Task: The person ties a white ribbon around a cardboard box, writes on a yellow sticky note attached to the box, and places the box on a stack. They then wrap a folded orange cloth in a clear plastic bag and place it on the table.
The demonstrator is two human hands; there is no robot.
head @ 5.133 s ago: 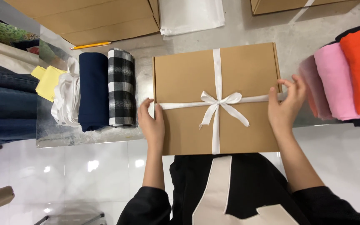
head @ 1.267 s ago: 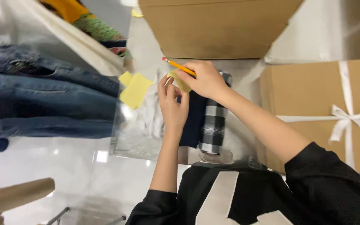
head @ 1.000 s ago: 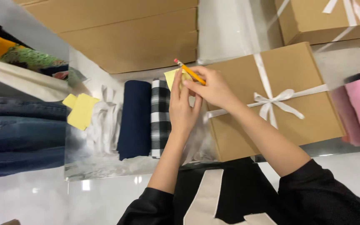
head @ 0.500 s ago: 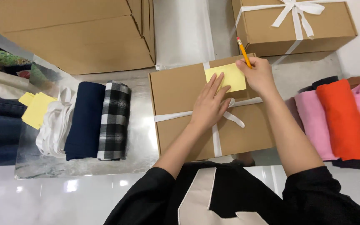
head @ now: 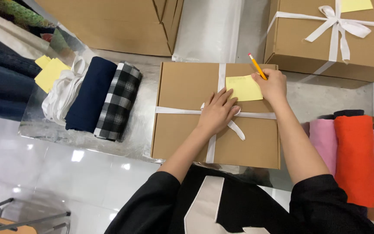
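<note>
Lying nearest, squarely in front of the black sleeves: a flat brown cardboard box [head: 215, 113], crossed by a white ribbon [head: 176, 110] knotted at its middle. Pressing down on that knot, the left hand [head: 216, 112], palm flat, fingers held close together and pointing toward a square yellow sticky note [head: 243, 88] stuck on the lid's far right quarter. Resting on the note's right edge, the right hand [head: 272, 84], fingers curled and pinching a yellow pencil [head: 257, 66], eraser end tilting up and away.

Flanking the box on the left: rolled fabrics, one black-and-white checked [head: 118, 100], one navy [head: 90, 93], one white [head: 61, 93], with loose yellow notes [head: 50, 72] beside them. Lying on the right: folded pink [head: 325, 143] and orange cloth [head: 356, 156].

Standing farther off, at the upper right: a second ribboned cardboard box [head: 334, 37] carrying its own yellow note [head: 356, 4]. Stacking at the upper left: plain flattened cardboard [head: 117, 21].
</note>
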